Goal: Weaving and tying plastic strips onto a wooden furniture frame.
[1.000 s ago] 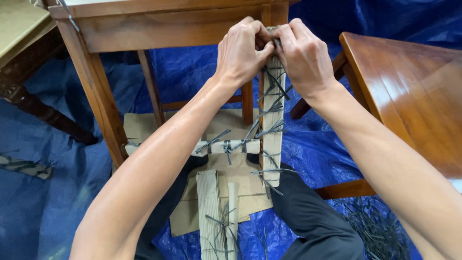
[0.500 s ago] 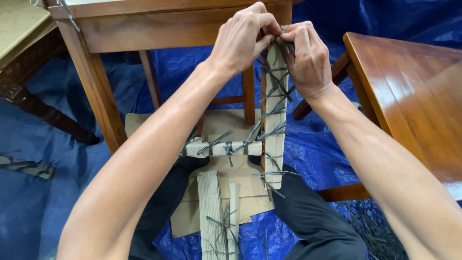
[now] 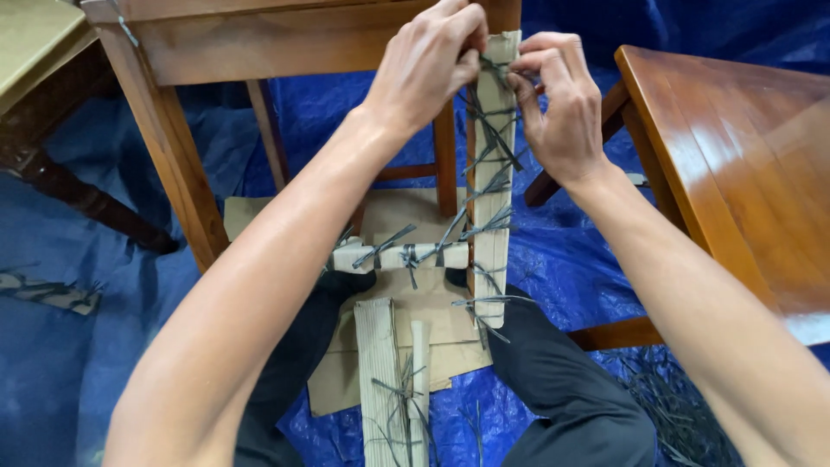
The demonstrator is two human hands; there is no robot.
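Left hand: the left hand (image 3: 430, 62) is reaching up to the top of the cardboard-wrapped leg (image 3: 494, 164), fingers curled and pinching a dark plastic strap (image 3: 494, 71) against the wrap
Right hand: the right hand (image 3: 560, 108) is working from the other side of the same leg, thumb and forefinger pressed together on the strap's end near the top edge
Wrapped leg: the corrugated cardboard is standing upright around one leg of the wooden table (image 3: 259, 39), with several dark straps crossing it at angles down its length
Crossbar: a second wrapped piece (image 3: 399, 256) is running sideways from the leg at knee height, also bound with straps
Floor: a blue tarpaulin (image 3: 78, 346) is covering the floor, with a flat cardboard sheet (image 3: 406, 216) lying under the table
Foreground: a further cardboard-wrapped bundle (image 3: 393, 380) is lying between the person's knees, strapped as well
Right side: a polished wooden worktop (image 3: 743, 164) is standing just beside the person's right arm
Loose straps: cut dark strap pieces (image 3: 674, 406) are lying in a heap on the tarpaulin below that worktop
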